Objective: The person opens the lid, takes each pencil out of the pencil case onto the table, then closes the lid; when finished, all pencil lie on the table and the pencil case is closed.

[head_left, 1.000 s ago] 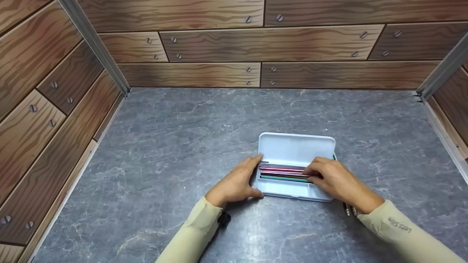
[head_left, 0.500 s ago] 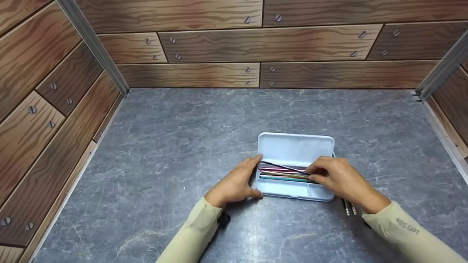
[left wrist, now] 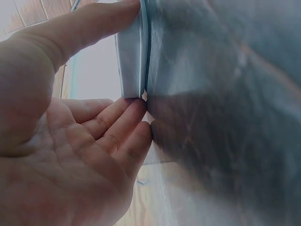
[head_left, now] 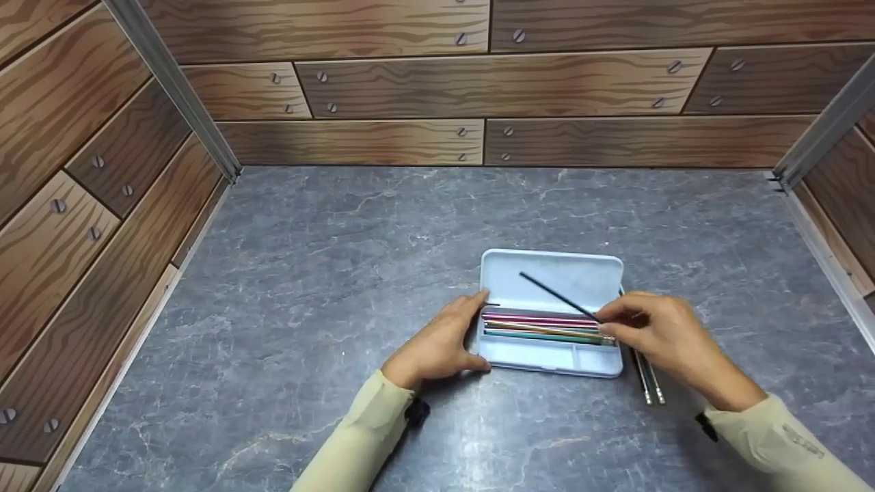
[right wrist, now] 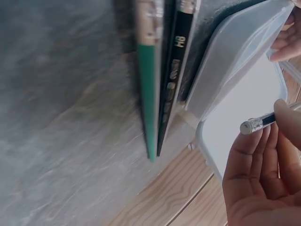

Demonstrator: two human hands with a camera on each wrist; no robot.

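In the head view a white pencil case (head_left: 526, 356) lies with its lid raised, several coloured pencils (head_left: 530, 326) in its long compartment. My left hand (head_left: 437, 342) holds the left end of the case, thumb at the front corner and fingers toward the hinge side. Between thumb and fingers, my right hand (head_left: 666, 338) pinches a dark pencil (head_left: 557, 295), which slants up over the case toward the lid. The right wrist view shows that pencil's eraser end (right wrist: 254, 125) sticking out from the pinch.
Right of the case, a green pencil (right wrist: 147, 89) and a black pencil (right wrist: 173, 70) lie side by side on the grey marbled table (head_left: 342, 260). A wood-patterned back wall (head_left: 383, 140) and side walls enclose the table.
My right hand has lifted the dark pencil out of the compartment and shifted right, tilting the pencil's far end up across the lid. The left hand has stayed at the case.
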